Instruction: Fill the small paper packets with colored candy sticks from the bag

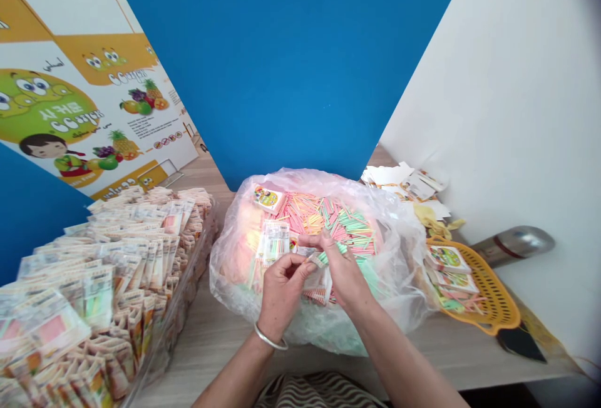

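My left hand (282,288) is closed in a pinch on the edge of a small clear packet (320,260). Fingers curled, my right hand (346,273) grips green candy sticks (341,248) at the packet's mouth; how far in they are is hidden. Both hands are above a large clear plastic bag (225,270) of loose pink, yellow and green sticks (352,226). A filled packet of sticks (276,242) and a printed packet stack (268,198) lie on the pile, with more packets partly under my hands.
A clear bin (176,326) heaped with filled packets (98,295) stands at left. To the right are a yellow basket (500,295) with printed packets, a metal cylinder (526,245) and paper scraps (389,175). Behind rise a blue panel (300,70) and a printed carton (154,126).
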{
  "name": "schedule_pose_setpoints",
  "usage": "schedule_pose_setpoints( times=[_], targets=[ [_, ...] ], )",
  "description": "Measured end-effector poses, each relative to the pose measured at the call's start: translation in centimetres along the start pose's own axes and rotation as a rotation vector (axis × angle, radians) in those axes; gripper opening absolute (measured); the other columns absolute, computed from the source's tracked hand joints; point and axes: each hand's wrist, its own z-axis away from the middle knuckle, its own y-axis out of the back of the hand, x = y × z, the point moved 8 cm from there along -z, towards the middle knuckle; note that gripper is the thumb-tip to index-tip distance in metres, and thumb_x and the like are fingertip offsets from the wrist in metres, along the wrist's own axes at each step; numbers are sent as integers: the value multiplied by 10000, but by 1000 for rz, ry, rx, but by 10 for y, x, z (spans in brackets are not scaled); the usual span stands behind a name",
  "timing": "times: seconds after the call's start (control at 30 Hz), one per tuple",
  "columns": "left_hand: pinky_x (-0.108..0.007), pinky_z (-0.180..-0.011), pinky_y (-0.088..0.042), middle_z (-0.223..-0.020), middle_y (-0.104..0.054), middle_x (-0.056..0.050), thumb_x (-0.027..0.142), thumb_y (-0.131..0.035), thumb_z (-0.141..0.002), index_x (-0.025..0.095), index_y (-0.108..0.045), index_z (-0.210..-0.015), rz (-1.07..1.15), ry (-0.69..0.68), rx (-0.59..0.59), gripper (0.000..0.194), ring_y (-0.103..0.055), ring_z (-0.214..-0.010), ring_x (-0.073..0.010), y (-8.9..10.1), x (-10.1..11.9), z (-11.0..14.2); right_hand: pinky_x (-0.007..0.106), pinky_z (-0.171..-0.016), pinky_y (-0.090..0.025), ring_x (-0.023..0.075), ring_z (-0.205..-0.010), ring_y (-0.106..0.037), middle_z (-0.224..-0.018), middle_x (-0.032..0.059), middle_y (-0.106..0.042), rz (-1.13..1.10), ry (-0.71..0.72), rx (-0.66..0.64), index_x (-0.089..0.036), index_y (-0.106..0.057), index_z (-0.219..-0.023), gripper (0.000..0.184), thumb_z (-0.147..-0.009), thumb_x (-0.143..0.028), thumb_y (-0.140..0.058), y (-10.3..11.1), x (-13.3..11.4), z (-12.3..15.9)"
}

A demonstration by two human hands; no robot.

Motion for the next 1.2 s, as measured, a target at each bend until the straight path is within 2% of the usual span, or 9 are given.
schedule_pose_setpoints(
  times=[0.1,0.2,0.33,0.47,0.53,0.7,0.8,0.97,1.2],
  targets=[
    [-247,-679,-447,-695,-644,8,415,-638,-848,168,-711,-743,-56,-35,-7,278,-535,-681,-140,-2,2,1,441,-1041,-440,286,-1141,-646,-1172,86,-747,199,124,-109,-252,-793,-1065,518,-866,-683,-585,-5,-17,1],
    [-247,-686,-438,-708,-622,9,454,-592,-893,165,-700,-776,-41,-31,1,330,-523,-699,-144,-3,-5,2,445,-1038,-442,280,-1166,-636,-1248,89,-717,229,207,-171,-259,-731,-1213,536,-906,-660,-551,-3,-32,5],
    [-257,-724,-463,-787,-649,-7,484,-536,-933,181,-676,-835,-21,-37,38,348,-564,-764,-164,6,-6,1,436,-1038,-446,269,-1183,-624,-1210,60,-728,279,323,-70,-279,-731,-1177,423,-953,-574,-528,27,-43,3],
    [-260,-695,-463,-782,-645,-5,451,-518,-939,207,-654,-885,-288,-194,306,284,-578,-745,-176,50,20,-11,482,-1056,-428,299,-1155,-601,-1159,106,-722,817,466,182,-221,-732,-1132,311,-933,-358,-536,78,-42,-15],
    [-281,-711,-470,-827,-676,-19,425,-493,-951,215,-654,-955,-444,-259,395,265,-605,-764,-192,67,28,-25,484,-1076,-412,314,-1196,-567,-1209,151,-692,1141,477,223,-171,-712,-1179,357,-923,-231,-472,94,-33,-30],
    [-409,-887,-490,-1069,-720,-121,345,-439,-961,179,-633,-1105,-743,-354,346,293,-655,-1001,-291,65,14,-64,514,-1121,-359,366,-1426,-378,-1470,160,-536,1601,297,181,-165,-624,-1315,447,-918,-92,-433,111,2,-62],
    [-474,-970,-469,-1182,-696,-164,343,-425,-968,150,-615,-1192,-835,-401,349,352,-631,-1106,-329,59,8,-69,543,-1122,-349,379,-1462,-328,-1503,148,-509,1661,291,183,-169,-608,-1301,416,-938,-87,-422,109,9,-68],
    [-483,-977,-479,-1223,-685,-177,374,-425,-981,128,-608,-1232,-845,-411,358,396,-628,-1126,-334,58,10,-65,544,-1154,-324,373,-1472,-323,-1576,124,-428,1672,326,100,-191,-592,-1298,417,-892,-116,-534,105,15,-68],
    [-469,-996,-486,-1227,-682,-188,372,-425,-982,110,-600,-1251,-829,-387,372,415,-635,-1137,-321,60,11,-66,573,-1173,-270,359,-1499,-284,-1591,170,-398,1573,273,95,-115,-605,-1263,455,-870,-24,-395,109,16,-73]
  ],
)
